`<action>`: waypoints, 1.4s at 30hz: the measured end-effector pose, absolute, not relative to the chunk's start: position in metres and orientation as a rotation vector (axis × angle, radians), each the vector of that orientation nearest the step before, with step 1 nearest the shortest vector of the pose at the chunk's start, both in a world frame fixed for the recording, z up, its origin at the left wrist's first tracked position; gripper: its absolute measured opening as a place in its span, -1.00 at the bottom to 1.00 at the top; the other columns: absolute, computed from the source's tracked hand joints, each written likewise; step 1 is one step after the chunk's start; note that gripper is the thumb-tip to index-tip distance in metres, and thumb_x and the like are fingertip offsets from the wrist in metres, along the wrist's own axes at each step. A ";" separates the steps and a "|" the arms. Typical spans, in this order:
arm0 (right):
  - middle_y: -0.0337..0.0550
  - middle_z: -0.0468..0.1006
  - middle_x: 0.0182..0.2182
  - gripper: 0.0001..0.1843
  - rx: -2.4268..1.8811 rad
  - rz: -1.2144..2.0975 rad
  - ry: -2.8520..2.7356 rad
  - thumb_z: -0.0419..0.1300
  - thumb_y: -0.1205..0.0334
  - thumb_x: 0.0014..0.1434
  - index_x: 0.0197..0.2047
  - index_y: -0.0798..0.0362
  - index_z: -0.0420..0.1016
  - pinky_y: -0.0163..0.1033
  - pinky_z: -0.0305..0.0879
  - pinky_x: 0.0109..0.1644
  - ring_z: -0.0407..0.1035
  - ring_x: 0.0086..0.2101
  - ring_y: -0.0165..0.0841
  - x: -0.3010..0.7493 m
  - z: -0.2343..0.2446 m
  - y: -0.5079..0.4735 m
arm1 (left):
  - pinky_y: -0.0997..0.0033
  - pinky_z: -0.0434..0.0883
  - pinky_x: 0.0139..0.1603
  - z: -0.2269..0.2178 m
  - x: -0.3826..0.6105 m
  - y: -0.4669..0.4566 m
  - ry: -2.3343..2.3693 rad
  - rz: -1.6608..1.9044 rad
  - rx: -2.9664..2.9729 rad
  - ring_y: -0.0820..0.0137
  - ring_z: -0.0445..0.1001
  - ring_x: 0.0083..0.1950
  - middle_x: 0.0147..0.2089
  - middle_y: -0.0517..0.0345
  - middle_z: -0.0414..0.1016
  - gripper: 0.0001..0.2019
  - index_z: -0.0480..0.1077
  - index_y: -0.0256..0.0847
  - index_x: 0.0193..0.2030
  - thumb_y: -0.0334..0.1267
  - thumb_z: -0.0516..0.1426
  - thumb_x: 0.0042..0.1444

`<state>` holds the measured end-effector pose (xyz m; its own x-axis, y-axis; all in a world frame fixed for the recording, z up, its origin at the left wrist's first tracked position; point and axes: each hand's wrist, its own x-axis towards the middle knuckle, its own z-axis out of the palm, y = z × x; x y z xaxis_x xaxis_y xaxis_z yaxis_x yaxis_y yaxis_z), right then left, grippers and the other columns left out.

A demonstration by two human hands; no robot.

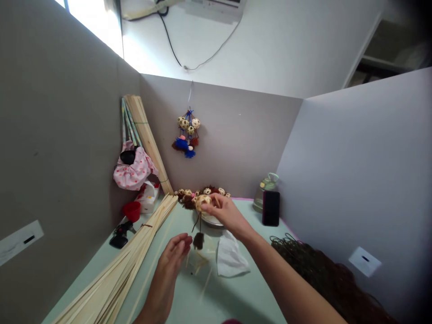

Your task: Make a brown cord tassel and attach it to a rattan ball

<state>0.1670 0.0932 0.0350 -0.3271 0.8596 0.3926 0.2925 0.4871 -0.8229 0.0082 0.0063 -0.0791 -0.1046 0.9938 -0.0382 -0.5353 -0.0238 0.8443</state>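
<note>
My right hand (224, 212) is raised over the pale green table (236, 297) and grips a small woven bamboo ball (203, 202). A dark cord and tassel (198, 240) hang down from the ball. My left hand (175, 253) lies low on the table with its fingers stretched out, the fingertips close to the tassel. Thin bamboo slivers (202, 263) lie under the tassel. A metal dish (211, 220) sits just below my right hand.
A long bundle of bamboo strips (128, 265) runs along the left. Finished woven balls (202, 192) line the back wall and more hang above (187, 132). A white cloth (230, 258), a dark phone (271, 208), a jar (265, 191), dark cord (313, 265) and a red cup (132, 210) surround the spot.
</note>
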 end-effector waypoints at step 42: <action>-0.01 0.45 0.06 -0.63 -1.565 0.852 -1.772 0.18 0.15 0.32 0.14 0.11 0.39 0.01 0.45 0.00 0.44 -0.04 -0.20 0.135 -0.027 0.283 | 0.40 0.32 -0.16 -0.096 0.013 0.017 0.896 1.275 0.723 0.42 0.40 -0.31 -0.31 0.16 0.46 -0.67 0.46 -0.17 -0.27 0.03 0.32 -0.02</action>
<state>0.1348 0.2825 -0.0269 -0.1070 0.9937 0.0325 0.5951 0.0902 -0.7986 0.0129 0.0167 -0.0963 0.0564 0.9859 -0.1578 -0.4830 0.1653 0.8599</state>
